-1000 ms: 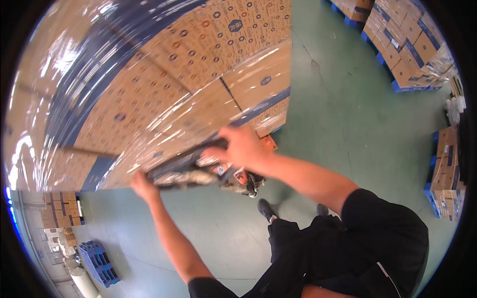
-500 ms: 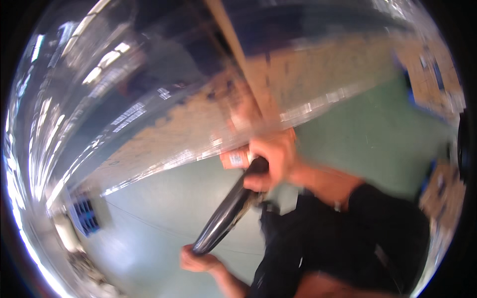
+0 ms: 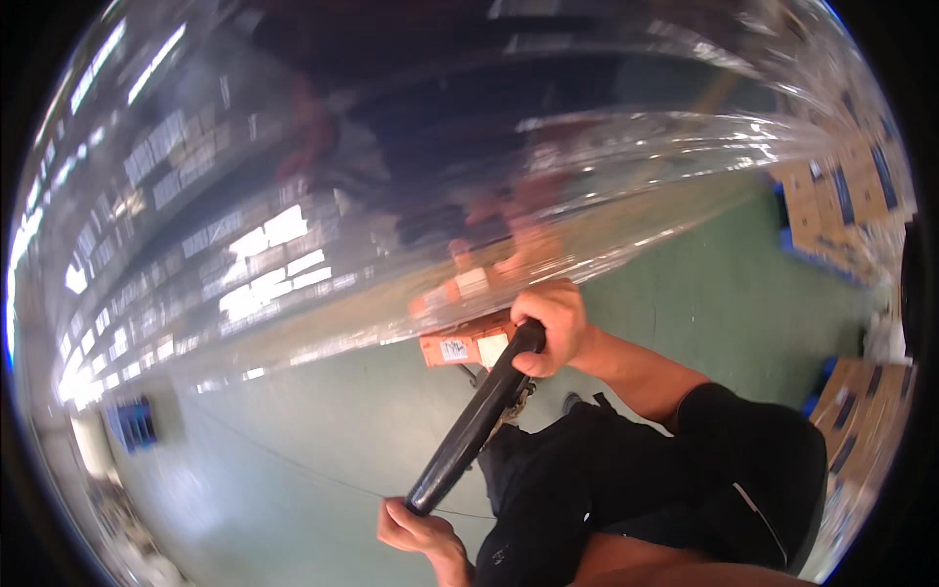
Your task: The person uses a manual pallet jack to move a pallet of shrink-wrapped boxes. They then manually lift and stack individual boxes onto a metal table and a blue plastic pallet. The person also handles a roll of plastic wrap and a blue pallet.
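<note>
Glare blurs whatever lies behind the glossy transparent plastic film [image 3: 391, 196], which apparently hides the top of an orange-red box-shaped unit [image 3: 472, 345]. Its white rectangular label [image 3: 453, 349] is illegible. The lower edge cuts off the bare left forearm [image 3: 451, 567].

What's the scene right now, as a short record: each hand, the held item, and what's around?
Left hand: closed around the lower-left end of the black bar
Right hand: closed around the bar's upper-right end
Bar: slanted in the picture, held between both hands
Beyond the hands: shiny film with bright reflections
Near right hand: orange part with pale labels
Right side: two stacks of cartons
Left side: blue pallet
Floor: green
</note>
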Demonstrator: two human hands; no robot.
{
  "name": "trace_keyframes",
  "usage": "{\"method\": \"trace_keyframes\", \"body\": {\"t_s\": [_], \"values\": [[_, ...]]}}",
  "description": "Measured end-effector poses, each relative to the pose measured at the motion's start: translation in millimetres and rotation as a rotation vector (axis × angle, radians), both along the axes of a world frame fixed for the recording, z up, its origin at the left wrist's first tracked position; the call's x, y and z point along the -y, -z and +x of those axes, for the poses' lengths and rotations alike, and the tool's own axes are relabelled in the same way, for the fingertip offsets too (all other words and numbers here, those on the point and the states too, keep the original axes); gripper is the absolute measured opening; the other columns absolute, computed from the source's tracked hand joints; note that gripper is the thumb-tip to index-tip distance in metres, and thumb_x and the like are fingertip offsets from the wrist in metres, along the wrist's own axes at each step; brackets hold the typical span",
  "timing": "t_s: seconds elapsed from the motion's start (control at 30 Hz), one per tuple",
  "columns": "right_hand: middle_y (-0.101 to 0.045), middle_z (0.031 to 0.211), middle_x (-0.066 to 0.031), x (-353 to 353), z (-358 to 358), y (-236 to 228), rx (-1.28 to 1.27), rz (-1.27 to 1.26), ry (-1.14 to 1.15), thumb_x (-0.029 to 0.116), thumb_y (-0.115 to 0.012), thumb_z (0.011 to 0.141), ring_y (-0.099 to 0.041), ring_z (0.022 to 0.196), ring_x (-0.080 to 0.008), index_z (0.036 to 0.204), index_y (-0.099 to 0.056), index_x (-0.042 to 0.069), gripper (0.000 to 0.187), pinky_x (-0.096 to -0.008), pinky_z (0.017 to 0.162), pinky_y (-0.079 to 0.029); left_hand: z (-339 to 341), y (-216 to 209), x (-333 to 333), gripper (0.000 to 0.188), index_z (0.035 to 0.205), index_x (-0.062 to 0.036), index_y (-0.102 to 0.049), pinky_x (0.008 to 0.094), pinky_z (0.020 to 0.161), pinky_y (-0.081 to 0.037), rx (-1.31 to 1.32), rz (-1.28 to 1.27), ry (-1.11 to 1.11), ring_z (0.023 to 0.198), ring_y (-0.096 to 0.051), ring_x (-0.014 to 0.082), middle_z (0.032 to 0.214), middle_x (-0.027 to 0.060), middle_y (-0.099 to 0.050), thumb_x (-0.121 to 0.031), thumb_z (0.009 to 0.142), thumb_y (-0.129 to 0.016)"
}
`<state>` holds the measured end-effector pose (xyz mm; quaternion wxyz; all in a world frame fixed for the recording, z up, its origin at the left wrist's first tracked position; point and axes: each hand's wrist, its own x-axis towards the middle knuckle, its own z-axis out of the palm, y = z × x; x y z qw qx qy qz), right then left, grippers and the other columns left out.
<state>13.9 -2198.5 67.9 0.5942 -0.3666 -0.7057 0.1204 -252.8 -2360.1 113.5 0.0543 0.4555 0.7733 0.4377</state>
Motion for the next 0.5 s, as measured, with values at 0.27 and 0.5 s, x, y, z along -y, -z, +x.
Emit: {"method": "trace_keyframes", "body": {"t_s": [0.27, 0.5], "values": [[-0.050, 0.056, -0.0055, 68, 81, 40, -0.032, 0.091, 0.055, 0.060, -0.058, 0.081, -0.053, 0.046, -0.0251, 0.069, -0.055, 0.005, 0.057, -0.0333, 0.046, -0.042, 111, 28, 98, 0.041, 0.060, -0.0010, -0.032, 0.0348, 0.050, -0.016, 0.020, 0.036, -0.109, 0.056, -0.024, 0.0108, 0.056, 0.0014, -0.024, -0.023, 0.093, -0.042], [-0.052, 0.056, -0.0058, 84, 69, 47, -0.033, 0.151, 0.137, 0.058, -0.054, 0.084, -0.056, 0.047, -0.0253, 0.070, -0.056, 0.005, 0.055, -0.0329, 0.047, -0.043, 96, 42, 112, 0.048, 0.060, -0.0005, -0.035, 0.0361, 0.051, -0.016, -0.058, 0.167, -0.160, 0.055, -0.024, 0.0120, 0.055, 0.0011, -0.026, -0.029, 0.097, -0.043]]}}
